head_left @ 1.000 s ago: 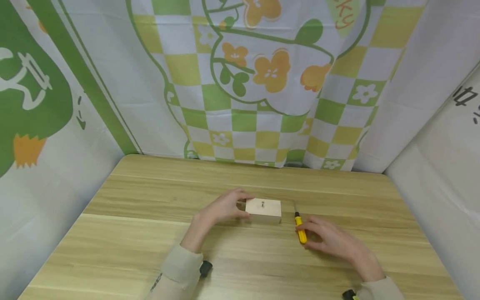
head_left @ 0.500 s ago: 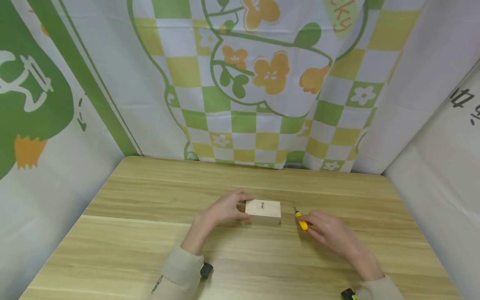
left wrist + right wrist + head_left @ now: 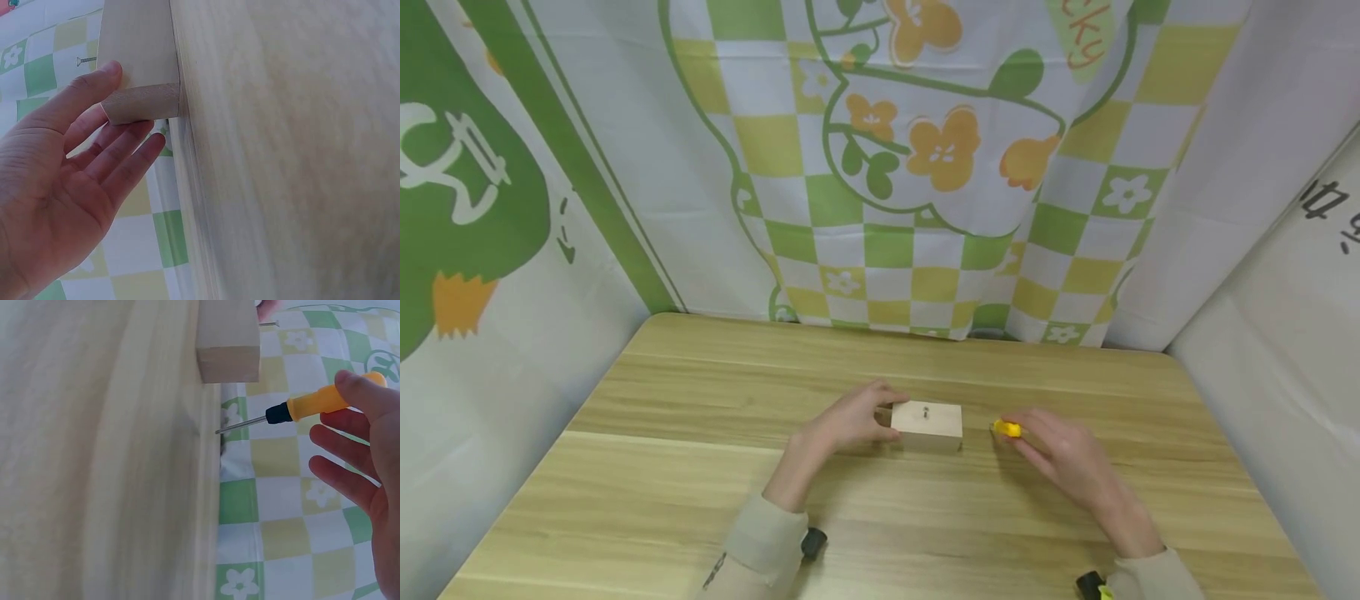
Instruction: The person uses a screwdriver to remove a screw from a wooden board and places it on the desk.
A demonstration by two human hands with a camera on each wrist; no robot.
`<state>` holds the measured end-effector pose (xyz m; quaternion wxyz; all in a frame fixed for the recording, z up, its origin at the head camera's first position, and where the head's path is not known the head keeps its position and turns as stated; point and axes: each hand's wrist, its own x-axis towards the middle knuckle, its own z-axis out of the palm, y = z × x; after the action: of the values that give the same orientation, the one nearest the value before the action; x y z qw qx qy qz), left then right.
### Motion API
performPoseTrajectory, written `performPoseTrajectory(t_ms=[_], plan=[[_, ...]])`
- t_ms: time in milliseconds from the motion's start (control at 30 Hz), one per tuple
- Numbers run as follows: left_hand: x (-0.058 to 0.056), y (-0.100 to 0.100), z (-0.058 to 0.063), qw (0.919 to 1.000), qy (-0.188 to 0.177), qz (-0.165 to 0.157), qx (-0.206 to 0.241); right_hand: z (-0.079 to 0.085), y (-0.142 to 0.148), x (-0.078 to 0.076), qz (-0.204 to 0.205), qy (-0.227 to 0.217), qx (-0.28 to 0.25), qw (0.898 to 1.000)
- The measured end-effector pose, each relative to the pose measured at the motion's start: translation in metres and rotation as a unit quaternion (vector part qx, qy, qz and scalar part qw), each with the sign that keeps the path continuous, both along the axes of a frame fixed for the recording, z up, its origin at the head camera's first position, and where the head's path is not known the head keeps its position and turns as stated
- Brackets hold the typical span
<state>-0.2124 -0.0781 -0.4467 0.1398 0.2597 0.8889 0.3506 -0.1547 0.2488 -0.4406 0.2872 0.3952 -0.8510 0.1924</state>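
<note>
A pale wooden block [image 3: 928, 426] lies on the table, and a screw [image 3: 86, 61] sticks up from its top face. My left hand [image 3: 847, 415] grips the block's left end, thumb on the near side and fingers around the end and far side. To the right of the block, my right hand [image 3: 1063, 450] pinches a screwdriver [image 3: 319, 402] with a yellow handle and black collar. In the right wrist view its thin shaft slants down toward the table, apart from the block. The other fingers of the right hand [image 3: 375, 440] are spread off the handle.
The wood-grain table [image 3: 700, 500] runs back to a checkered, flower-printed curtain [image 3: 887, 250]. White cloth walls [image 3: 1292, 333] close in both sides. A dark wrist camera [image 3: 813, 543] sits by the left cuff.
My right hand has lifted the screwdriver off the table and tipped its handle upward, the shaft now pointing down. The left hand and the block have stayed put.
</note>
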Motion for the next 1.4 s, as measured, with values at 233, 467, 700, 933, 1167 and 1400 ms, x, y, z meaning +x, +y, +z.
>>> performPoseTrajectory(t_ms=[233, 467, 700, 933, 1167, 1400], plan=[[0.001, -0.001, 0.000, 1.0000, -0.001, 0.001, 0.001, 0.011, -0.005, -0.002, -0.003, -0.003, -0.037, 0.999], [0.001, -0.001, -0.001, 1.0000, -0.001, 0.003, 0.007, 0.024, -0.013, -0.003, 0.017, -0.003, -0.055, 0.998], [0.001, 0.000, -0.001, 1.0000, 0.004, 0.001, -0.005, 0.031, -0.023, -0.008, 0.051, 0.047, -0.077, 0.995], [0.002, 0.000, 0.000, 1.0000, -0.003, 0.001, -0.007, 0.041, -0.041, -0.016, 0.089, 0.102, -0.124, 0.983], [0.002, -0.001, 0.000, 1.0000, -0.005, -0.003, -0.005, 0.049, -0.061, -0.021, 0.113, 0.100, -0.148, 0.977], [0.000, 0.000, -0.002, 0.9999, 0.000, 0.003, -0.012, 0.050, -0.076, -0.024, 0.141, 0.055, -0.171, 0.974]])
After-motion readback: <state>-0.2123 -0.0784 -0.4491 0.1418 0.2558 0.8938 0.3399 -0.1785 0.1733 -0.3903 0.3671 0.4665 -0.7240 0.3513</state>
